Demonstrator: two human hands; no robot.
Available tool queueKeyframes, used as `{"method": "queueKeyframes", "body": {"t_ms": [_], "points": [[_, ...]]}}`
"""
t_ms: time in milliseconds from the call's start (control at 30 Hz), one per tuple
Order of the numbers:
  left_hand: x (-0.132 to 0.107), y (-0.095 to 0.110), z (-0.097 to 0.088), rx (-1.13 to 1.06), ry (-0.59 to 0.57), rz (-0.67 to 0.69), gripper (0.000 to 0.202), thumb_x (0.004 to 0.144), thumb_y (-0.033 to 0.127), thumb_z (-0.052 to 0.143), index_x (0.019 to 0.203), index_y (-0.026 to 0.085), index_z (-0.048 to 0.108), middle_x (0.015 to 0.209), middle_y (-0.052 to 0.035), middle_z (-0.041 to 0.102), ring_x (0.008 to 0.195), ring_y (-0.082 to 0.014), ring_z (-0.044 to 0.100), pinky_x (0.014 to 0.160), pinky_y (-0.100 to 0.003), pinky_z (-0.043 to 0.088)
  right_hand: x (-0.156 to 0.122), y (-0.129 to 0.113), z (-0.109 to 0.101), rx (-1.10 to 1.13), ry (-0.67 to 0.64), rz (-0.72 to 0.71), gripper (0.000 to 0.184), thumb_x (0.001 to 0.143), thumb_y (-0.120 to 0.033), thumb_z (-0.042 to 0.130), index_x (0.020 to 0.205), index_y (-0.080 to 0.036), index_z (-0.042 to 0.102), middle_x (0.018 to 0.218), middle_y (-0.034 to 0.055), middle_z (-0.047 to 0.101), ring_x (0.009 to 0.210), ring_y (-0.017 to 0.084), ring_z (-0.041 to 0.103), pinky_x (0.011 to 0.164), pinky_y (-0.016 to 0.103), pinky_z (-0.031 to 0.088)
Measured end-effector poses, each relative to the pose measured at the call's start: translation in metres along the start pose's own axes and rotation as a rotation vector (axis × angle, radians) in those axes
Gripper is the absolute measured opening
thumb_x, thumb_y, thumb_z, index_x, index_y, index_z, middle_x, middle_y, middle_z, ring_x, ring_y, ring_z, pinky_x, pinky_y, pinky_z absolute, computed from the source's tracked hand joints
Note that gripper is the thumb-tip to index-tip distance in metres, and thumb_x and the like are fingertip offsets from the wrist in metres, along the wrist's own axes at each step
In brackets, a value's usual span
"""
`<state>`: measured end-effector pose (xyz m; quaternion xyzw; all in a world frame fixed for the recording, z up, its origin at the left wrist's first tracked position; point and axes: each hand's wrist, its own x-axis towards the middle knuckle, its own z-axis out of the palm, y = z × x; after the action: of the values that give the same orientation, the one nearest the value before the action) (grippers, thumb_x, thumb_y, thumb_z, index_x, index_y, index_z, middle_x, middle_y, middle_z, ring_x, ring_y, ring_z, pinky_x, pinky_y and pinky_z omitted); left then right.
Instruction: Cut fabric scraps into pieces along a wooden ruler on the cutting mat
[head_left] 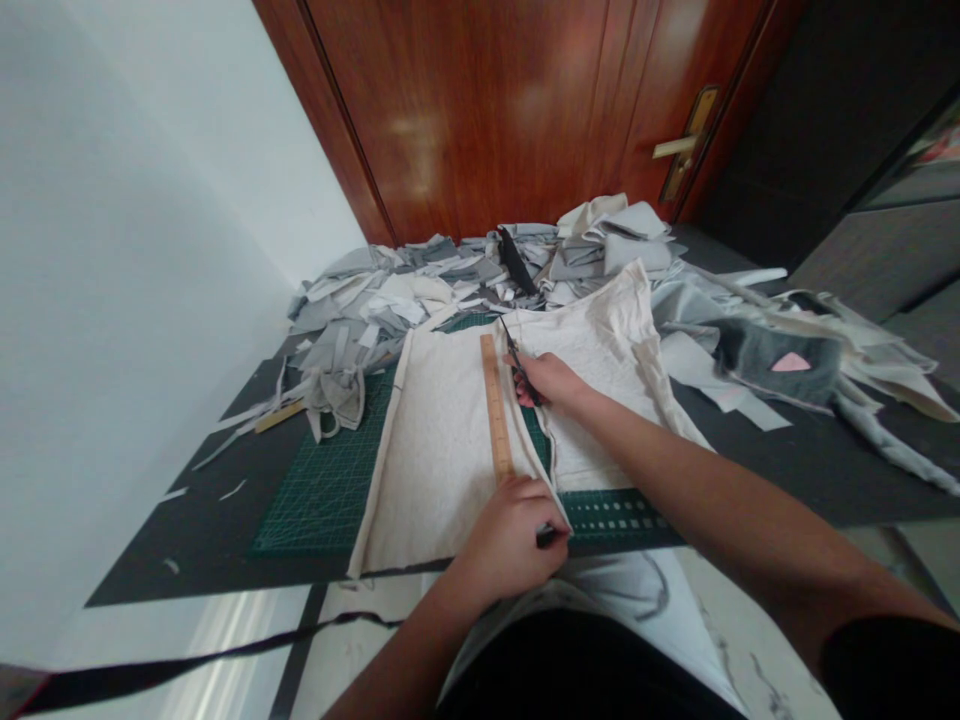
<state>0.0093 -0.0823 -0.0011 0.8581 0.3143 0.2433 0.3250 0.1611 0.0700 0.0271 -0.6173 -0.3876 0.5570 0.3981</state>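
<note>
An off-white piece of cloth (435, 420) lies over a green cutting mat (322, 490). A wooden ruler (491, 400) rests lengthwise on it. In my right hand (551, 382) are dark scissors (513, 348), their blades pointing away from me at the far end of a slit in the cloth. To the right of the slit, a second cloth part (600, 350) lies wrinkled, its edges folded. My left hand (517, 535) is closed at the near edge, thumb and finger pinching the cloth's corner beside the ruler's near end.
Grey and white fabric scraps (420, 285) are heaped along the back of the black table (195, 510). More strips and a dark pouch-like piece (780, 360) lie to the right. A wooden door (480, 110) stands behind, a white wall (150, 200) at left.
</note>
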Motion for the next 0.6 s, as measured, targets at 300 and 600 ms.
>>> {"method": "queueKeyframes", "body": {"t_ms": [300,600], "points": [[0.0,0.001,-0.002,-0.011,-0.007,0.0,0.012,0.074,0.007,0.067,0.073,0.018,0.067,0.081,-0.0019,0.067,0.079,-0.0161,0.062,0.075,-0.029,0.045,0.016,-0.006,0.006,0.005,0.019,-0.012,0.033,0.093,-0.038,0.067,0.069,-0.018,0.056,0.046,0.0005,0.056,0.039,0.012,0.055,0.042,0.022,0.049],[-0.001,-0.001,-0.001,-0.008,0.001,0.006,0.01,0.073,0.008,0.069,0.072,0.018,0.068,0.079,-0.0012,0.067,0.078,-0.0155,0.062,0.077,-0.029,0.043,0.039,-0.008,0.008,0.005,0.022,-0.033,0.035,0.094,-0.04,0.066,0.07,-0.017,0.056,0.047,0.0003,0.056,0.04,0.012,0.056,0.041,0.022,0.049]]}}
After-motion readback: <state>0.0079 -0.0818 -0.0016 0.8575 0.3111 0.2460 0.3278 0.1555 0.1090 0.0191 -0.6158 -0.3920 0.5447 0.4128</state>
